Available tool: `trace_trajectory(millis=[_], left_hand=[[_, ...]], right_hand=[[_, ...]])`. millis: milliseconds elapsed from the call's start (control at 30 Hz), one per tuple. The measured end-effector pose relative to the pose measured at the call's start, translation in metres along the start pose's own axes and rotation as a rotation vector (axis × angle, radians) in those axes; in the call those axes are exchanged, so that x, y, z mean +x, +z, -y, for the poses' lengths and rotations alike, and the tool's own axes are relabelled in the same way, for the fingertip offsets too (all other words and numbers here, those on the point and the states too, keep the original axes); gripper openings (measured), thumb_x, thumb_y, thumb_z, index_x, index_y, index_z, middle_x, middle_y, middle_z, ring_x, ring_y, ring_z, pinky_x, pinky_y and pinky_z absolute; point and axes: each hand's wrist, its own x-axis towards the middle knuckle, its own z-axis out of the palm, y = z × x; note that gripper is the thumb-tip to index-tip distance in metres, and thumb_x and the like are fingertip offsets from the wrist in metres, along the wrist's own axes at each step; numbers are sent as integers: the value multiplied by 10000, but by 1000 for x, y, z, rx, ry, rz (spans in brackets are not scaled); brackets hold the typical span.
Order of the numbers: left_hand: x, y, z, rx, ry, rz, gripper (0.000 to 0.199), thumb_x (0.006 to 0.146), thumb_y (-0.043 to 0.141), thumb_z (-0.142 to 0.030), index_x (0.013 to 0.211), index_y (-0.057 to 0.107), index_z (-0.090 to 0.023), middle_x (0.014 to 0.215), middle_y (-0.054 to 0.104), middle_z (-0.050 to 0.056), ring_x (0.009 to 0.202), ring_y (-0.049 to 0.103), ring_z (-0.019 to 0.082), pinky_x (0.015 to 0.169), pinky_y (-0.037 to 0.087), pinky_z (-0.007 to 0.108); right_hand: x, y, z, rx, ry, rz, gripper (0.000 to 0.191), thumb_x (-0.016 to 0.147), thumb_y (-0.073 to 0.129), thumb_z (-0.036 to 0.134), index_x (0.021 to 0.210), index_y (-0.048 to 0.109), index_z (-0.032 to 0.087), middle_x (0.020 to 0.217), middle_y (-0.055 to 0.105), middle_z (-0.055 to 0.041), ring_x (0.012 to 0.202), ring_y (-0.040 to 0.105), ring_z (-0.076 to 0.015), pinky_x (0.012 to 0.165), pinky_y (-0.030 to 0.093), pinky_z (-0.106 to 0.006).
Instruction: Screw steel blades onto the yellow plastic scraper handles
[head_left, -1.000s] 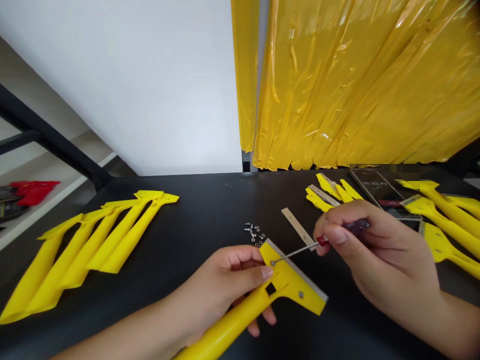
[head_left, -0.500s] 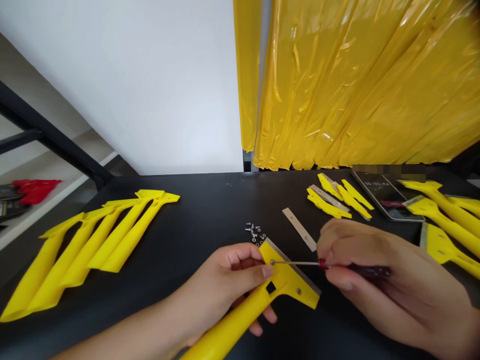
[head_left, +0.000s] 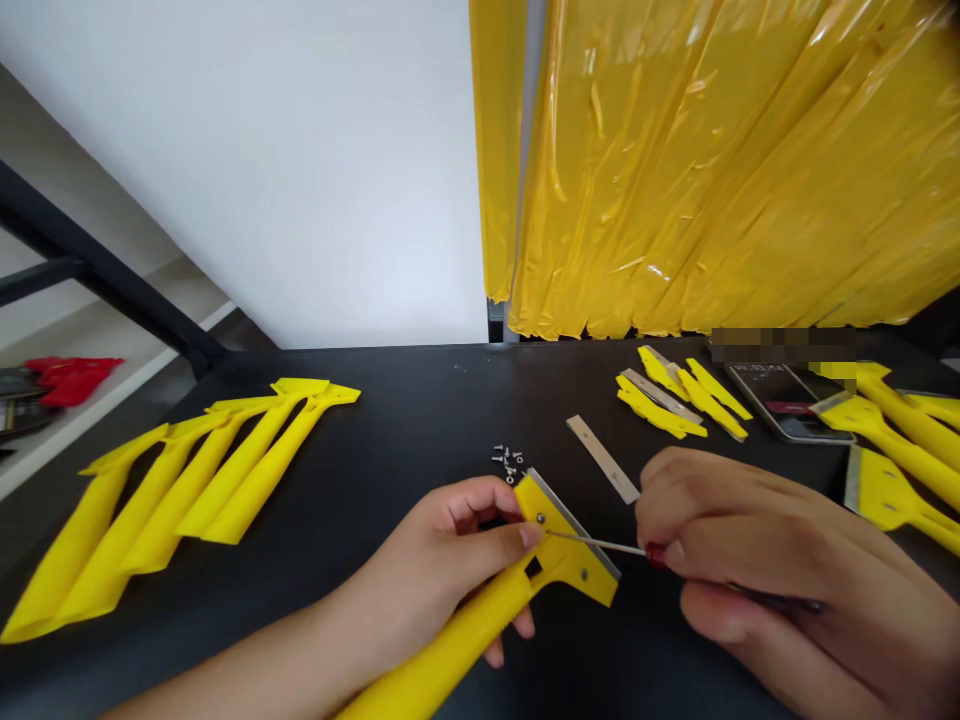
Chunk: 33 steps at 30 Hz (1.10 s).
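Note:
My left hand (head_left: 472, 540) is closed around a yellow scraper (head_left: 566, 570), its thumb pressed on the head close to one screw. Two screws show in that head, and a metal blade edge runs along its far side. In my right hand (head_left: 772, 560) is a screwdriver (head_left: 604, 545) with a thin shaft and a dark red handle mostly covered by the fingers. Its tip lies beside the screw nearest my left thumb, just off the screw's head; whether it touches the plastic I cannot tell. Several small screws (head_left: 508, 460) lie loose just beyond the scraper.
Several yellow scraper handles (head_left: 247, 450) lie in a row at left. A flat metal strip (head_left: 602, 458) rests beyond my right hand, with yellow clamp pieces (head_left: 675, 390) behind it. A phone (head_left: 787, 400) and more yellow scrapers (head_left: 885, 485) occupy the right side of the black table (head_left: 420, 400).
The screwdriver tip has come off the screw head and sits slightly below it. My right hand has shifted a little right and down. The scraper has turned slightly, its head moving left.

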Motion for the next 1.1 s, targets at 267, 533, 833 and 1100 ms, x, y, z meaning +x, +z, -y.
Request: trace_trajectory(millis=[267, 533, 833, 1100], left_hand=[[0, -2, 1, -1, 0, 5, 244, 932, 756, -385, 961, 587, -212, 796, 723, 21, 563, 710, 149, 415, 564, 184], [-1, -1, 3, 50, -8, -12, 248, 941, 746, -396, 960, 592, -204, 797, 732, 30, 566, 706, 144, 419, 561, 178], [2, -6, -4, 52, 61, -87, 290, 911, 785, -411, 959, 586, -206, 752, 710, -2, 572, 707, 155, 421, 573, 198], [-5, -8, -13, 161, 267, -302, 274, 904, 797, -429, 955, 640, -210, 692, 687, -18, 617, 683, 160, 491, 606, 228]], right_hand=[[-2, 6, -2, -44, 28, -38, 197, 1076, 520, 235, 895, 594, 214, 770, 720, -44, 672, 681, -144, 654, 607, -265], [-2, 4, -3, -39, -3, -15, 133, 1068, 543, 221, 942, 586, 216, 788, 712, -42, 682, 671, -143, 672, 611, -267], [-3, 4, 2, -152, -90, -30, 211, 931, 576, 77, 1108, 615, 183, 938, 759, -80, 823, 730, -215, 826, 616, -391], [-5, 15, 2, -458, 48, -61, 115, 1021, 555, 93, 1091, 587, 178, 974, 762, -85, 859, 727, -226, 839, 569, -385]])
